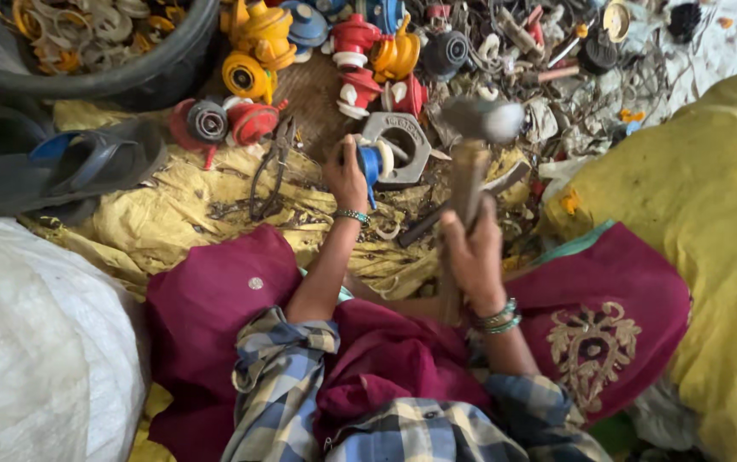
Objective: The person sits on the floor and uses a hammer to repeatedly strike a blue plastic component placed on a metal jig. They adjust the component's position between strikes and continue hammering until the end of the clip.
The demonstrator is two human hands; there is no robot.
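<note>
Hammer (471, 162) stands upright in right hand (474, 248), head away.

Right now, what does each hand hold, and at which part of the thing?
The right hand grips a hammer around its wooden handle, head raised. The left hand holds a small blue part by its side, against a grey metal block.

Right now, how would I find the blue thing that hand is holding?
Start at the grey metal block with a round hole, in the middle of the yellow cloth. The left hand presses the blue part against it. Its neighbours are red or yellow.
</note>
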